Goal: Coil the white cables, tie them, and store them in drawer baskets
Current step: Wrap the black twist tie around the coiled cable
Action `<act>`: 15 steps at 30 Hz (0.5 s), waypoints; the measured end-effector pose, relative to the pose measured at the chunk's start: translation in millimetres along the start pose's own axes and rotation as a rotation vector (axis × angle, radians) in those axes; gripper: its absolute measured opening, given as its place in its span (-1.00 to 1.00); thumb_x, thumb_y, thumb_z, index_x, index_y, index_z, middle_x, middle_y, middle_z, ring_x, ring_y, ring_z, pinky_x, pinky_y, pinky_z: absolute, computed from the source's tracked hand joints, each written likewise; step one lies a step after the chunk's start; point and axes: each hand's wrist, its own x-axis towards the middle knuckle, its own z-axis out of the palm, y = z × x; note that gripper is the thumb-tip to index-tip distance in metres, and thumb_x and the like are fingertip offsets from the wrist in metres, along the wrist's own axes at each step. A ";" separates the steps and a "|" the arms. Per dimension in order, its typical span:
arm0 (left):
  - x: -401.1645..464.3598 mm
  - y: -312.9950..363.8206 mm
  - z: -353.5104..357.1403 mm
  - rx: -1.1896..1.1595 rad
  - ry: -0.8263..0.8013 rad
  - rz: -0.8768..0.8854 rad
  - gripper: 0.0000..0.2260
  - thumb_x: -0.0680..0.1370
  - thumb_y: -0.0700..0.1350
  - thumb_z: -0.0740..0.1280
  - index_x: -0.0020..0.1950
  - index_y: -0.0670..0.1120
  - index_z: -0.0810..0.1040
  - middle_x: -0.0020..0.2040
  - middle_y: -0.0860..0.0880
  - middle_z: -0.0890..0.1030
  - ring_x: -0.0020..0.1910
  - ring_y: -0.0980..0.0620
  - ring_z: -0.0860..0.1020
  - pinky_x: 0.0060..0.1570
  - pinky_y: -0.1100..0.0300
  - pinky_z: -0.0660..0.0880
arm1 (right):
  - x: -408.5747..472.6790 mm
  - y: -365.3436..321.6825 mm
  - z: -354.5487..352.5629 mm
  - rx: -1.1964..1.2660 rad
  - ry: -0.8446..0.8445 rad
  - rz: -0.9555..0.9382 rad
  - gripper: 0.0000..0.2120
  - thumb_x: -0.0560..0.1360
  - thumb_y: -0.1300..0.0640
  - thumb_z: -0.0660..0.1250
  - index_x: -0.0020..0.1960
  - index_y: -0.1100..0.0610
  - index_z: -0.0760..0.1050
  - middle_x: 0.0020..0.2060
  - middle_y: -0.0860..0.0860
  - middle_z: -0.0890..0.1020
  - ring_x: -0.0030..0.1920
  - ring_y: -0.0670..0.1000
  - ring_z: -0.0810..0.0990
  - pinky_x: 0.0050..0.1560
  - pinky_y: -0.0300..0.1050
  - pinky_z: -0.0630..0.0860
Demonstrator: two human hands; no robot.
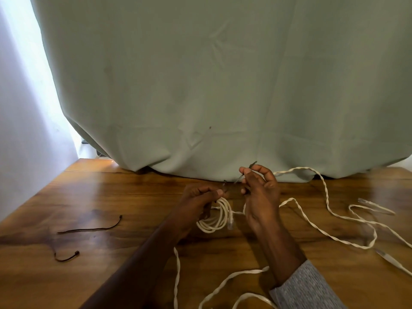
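Two spare dark ties (89, 229) are lying on the left part of the wooden desk (133, 197), well apart from the work, so they are posing no trouble. The risk is sitting at the centre. The coiled white cable (215, 219) is hanging from the left hand (200, 201), whose fingers are curling round the top of the loops and pinching one end of a thin dark tie (244, 173). If that grip is loosening while the tie is being drawn tight, the loops are likely to spring apart and the coil will need winding again. The clear plug (230, 224) is dangling at the coil's lower right and could be catching in the tie.

The right hand (259, 192) is pinching the other end of the tie between thumb and forefinger, its remaining fingers loosely curling, held just above and beside the coil. The tie is thin and short, so it may be slipping out of either pinch before a knot is forming.

Further right, loose white cables (347, 219) are sprawling across the desk, one strand running close under the right wrist; a pull could be dragging or tangling them. No drawer baskets are showing.
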 end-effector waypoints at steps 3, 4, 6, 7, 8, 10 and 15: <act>-1.2 1.2 -0.1 -0.014 -0.020 0.015 -0.83 0.60 -0.17 0.33 -0.13 -0.13 0.69 -0.33 -0.18 0.45 -0.50 0.09 0.31 -0.48 0.24 0.26 | -0.5 0.7 -1.8 -0.166 -0.105 -0.185 -0.87 0.49 0.30 0.45 0.01 0.14 0.62 -0.14 0.08 0.71 -0.27 -0.01 0.56 -0.34 -0.11 0.49; -1.6 1.5 -0.7 -0.015 -0.023 0.026 -0.82 0.60 -0.18 0.33 -0.16 -0.14 0.68 -0.35 -0.14 0.46 -0.51 0.11 0.32 -0.49 0.24 0.26 | -1.1 2.0 -2.0 -0.241 -0.161 -0.251 -0.88 0.49 0.30 0.46 0.01 0.15 0.64 -0.16 0.07 0.70 -0.31 0.00 0.54 -0.36 -0.09 0.50; -1.4 3.0 -2.3 -0.025 -0.032 0.060 -0.80 0.59 -0.16 0.36 -0.17 -0.23 0.64 -0.38 -0.12 0.45 -0.52 0.10 0.32 -0.50 0.26 0.26 | -2.5 4.3 -2.2 -0.315 -0.252 -0.301 -0.87 0.51 0.32 0.44 0.03 0.17 0.67 -0.21 0.04 0.68 -0.38 0.02 0.50 -0.43 -0.08 0.48; -1.2 3.7 -3.2 -0.032 -0.032 0.080 -0.77 0.57 -0.14 0.37 -0.16 -0.29 0.62 -0.39 -0.13 0.44 -0.53 0.09 0.30 -0.51 0.26 0.24 | -2.8 5.3 -2.8 -0.328 -0.283 -0.298 -0.86 0.52 0.33 0.42 0.04 0.18 0.67 -0.25 0.02 0.67 -0.40 0.03 0.49 -0.45 -0.08 0.46; -0.9 4.2 -4.2 -0.043 -0.028 0.095 -0.76 0.55 -0.13 0.37 -0.15 -0.32 0.61 -0.40 -0.15 0.43 -0.55 0.08 0.29 -0.52 0.26 0.23 | -3.2 5.8 -3.2 -0.338 -0.305 -0.289 -0.86 0.53 0.34 0.41 0.03 0.18 0.68 -0.28 0.02 0.66 -0.41 0.04 0.48 -0.46 -0.08 0.45; -0.5 5.2 -5.0 -0.070 -0.015 0.117 -0.80 0.52 -0.14 0.37 -0.14 -0.28 0.66 -0.41 -0.16 0.45 -0.57 0.09 0.28 -0.53 0.26 0.22 | -4.0 6.8 -3.6 -0.359 -0.332 -0.279 -0.86 0.54 0.34 0.40 0.00 0.16 0.68 -0.31 0.04 0.66 -0.42 0.10 0.48 -0.46 -0.06 0.45; 0.0 5.7 -6.7 -0.052 -0.027 0.146 -0.84 0.53 -0.15 0.36 -0.16 -0.19 0.68 -0.43 -0.11 0.49 -0.57 0.11 0.30 -0.53 0.26 0.23 | -6.1 8.7 -3.0 -0.393 -0.336 -0.277 -0.80 0.55 0.36 0.36 -0.04 0.10 0.67 -0.15 0.03 0.71 -0.19 0.12 0.67 -0.32 -0.05 0.62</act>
